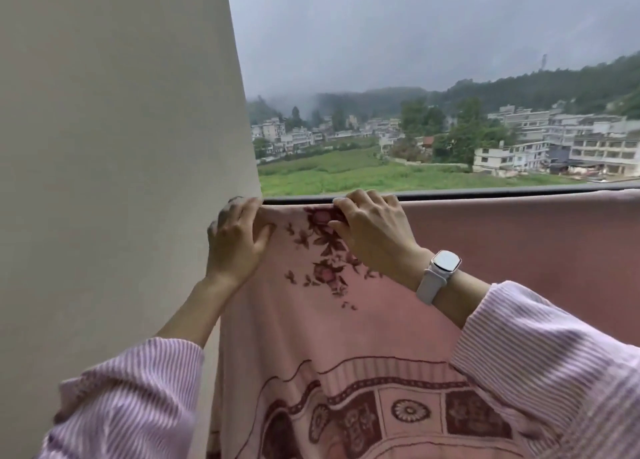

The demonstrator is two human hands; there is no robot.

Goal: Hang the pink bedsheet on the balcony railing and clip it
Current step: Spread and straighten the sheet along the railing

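The wall [114,146] stands hard against my left hand [235,240], so I have no room to shift that way; its fingers lie spread and flat on the pink bedsheet [329,327], pressing its corner at the railing [485,192]; that corner, I judge, could slide off outward, since no clip shows anywhere and nothing but my palms holds it. My right hand [370,230] curls over the top edge, thumb and fingers pinching the fold beside the flower print; past my watch [441,275] the sheet already drapes along the rail, with open room rightward; beyond is a long drop.
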